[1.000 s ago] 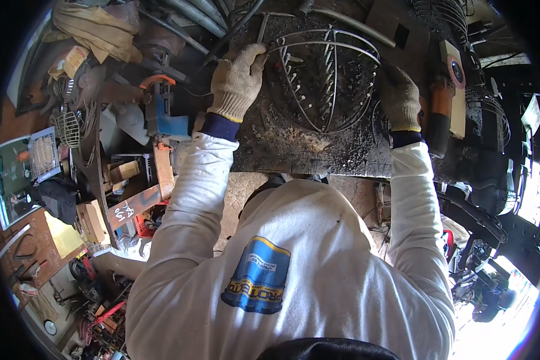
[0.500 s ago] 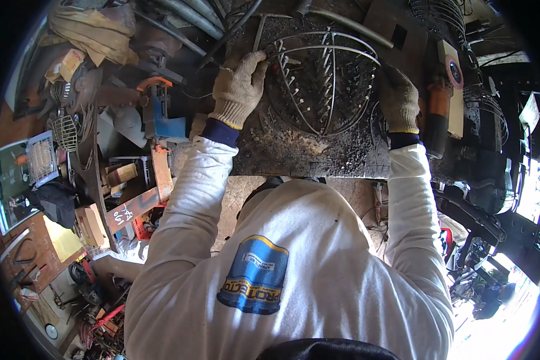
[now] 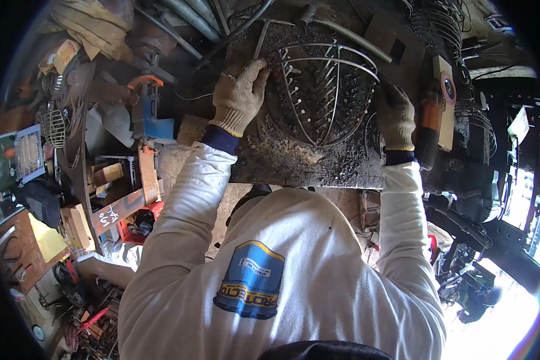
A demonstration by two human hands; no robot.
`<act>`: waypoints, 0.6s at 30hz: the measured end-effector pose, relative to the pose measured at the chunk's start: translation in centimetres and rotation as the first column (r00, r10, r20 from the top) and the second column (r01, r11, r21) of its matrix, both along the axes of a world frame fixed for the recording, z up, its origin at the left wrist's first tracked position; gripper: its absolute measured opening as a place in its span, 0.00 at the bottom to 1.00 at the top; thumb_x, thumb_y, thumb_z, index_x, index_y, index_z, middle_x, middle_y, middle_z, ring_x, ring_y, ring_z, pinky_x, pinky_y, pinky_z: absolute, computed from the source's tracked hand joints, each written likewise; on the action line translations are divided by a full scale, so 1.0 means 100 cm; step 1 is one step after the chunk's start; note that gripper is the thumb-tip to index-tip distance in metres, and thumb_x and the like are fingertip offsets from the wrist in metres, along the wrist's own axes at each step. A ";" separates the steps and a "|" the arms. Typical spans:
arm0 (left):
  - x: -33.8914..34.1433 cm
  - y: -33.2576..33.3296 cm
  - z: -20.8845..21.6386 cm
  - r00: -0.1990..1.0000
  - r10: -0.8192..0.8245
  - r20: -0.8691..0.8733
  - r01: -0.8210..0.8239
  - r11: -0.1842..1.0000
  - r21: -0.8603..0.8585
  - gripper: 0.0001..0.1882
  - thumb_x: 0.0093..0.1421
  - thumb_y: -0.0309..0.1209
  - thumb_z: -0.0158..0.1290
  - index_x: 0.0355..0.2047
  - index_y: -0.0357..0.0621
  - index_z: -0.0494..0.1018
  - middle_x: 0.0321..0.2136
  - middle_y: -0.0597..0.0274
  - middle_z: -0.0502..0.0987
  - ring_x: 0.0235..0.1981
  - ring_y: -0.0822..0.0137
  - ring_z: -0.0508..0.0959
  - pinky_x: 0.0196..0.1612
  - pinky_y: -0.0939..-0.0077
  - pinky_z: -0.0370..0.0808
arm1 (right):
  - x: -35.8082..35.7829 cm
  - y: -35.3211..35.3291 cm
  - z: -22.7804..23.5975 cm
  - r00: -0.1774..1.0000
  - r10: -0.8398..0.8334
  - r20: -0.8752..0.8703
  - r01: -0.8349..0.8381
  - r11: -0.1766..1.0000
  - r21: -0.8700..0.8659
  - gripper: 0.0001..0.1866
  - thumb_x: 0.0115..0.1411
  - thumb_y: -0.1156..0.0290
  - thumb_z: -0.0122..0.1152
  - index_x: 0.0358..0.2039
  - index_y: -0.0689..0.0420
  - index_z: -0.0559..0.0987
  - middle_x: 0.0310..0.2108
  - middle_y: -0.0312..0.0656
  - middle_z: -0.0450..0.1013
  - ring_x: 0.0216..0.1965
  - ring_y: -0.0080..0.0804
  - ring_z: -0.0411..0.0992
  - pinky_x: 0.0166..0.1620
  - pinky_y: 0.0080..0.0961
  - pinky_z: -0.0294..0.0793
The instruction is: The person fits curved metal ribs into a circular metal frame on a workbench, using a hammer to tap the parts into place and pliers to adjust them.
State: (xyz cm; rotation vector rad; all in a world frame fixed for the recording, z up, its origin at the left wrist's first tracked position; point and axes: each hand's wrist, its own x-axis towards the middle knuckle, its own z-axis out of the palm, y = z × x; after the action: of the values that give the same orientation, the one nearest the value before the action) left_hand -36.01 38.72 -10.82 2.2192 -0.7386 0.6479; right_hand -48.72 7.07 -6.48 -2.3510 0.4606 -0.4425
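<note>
A domed, cage-like frame of bent metal rods (image 3: 332,90), with short studs along its inner ribs, rests on the blackened workbench. My left hand (image 3: 240,96), in a knitted work glove, is closed at the left end of its curved rod, thumb and fingers together. At the opposite end is my right hand (image 3: 397,117), also gloved, its darkened fingers bent around the rim. Shadow hides much of the right fingers' contact with the rod.
Right of my right hand lies an orange and black angle grinder (image 3: 429,123) against a pale wooden block (image 3: 446,129). A hammer (image 3: 348,33) and metal pipes (image 3: 192,18) lie at the back. Left of the bench is a blue metal tool (image 3: 155,123). Dark grit covers the workbench (image 3: 270,171).
The whole view has shifted and turned slightly, so the bench sits lower in the picture. Both hands keep their places at the two ends of the rod frame.
</note>
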 end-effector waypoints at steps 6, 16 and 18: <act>0.003 -0.007 0.011 0.999 -0.019 -0.047 0.018 1.000 -0.020 0.08 0.62 0.30 0.63 0.42 0.48 0.81 0.35 0.54 0.85 0.36 0.48 0.84 0.37 0.60 0.80 | 0.000 -0.010 -0.013 0.998 -0.055 -0.002 0.055 0.998 -0.032 0.17 0.66 0.63 0.63 0.51 0.56 0.84 0.46 0.49 0.82 0.48 0.44 0.81 0.51 0.35 0.77; 0.008 -0.007 -0.005 0.999 0.039 0.005 -0.039 0.998 -0.058 0.08 0.62 0.36 0.63 0.41 0.56 0.82 0.33 0.56 0.85 0.30 0.47 0.84 0.32 0.57 0.81 | 0.007 0.001 -0.002 0.991 -0.100 -0.087 0.096 0.994 -0.049 0.20 0.67 0.59 0.61 0.54 0.56 0.83 0.49 0.50 0.81 0.51 0.43 0.80 0.54 0.34 0.76; 0.006 -0.007 -0.002 0.999 0.037 0.003 -0.037 0.997 -0.064 0.08 0.62 0.37 0.63 0.41 0.56 0.82 0.33 0.56 0.85 0.30 0.47 0.84 0.32 0.57 0.81 | 0.008 0.000 -0.004 0.993 -0.088 -0.082 0.084 0.995 -0.046 0.20 0.67 0.59 0.61 0.53 0.56 0.83 0.50 0.50 0.81 0.52 0.43 0.80 0.55 0.34 0.76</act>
State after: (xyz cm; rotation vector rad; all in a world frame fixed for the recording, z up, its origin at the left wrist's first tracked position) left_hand -35.36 37.99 -11.06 2.1780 -0.6710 0.6860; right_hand -47.94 7.06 -6.88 -2.4048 0.5993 -0.3983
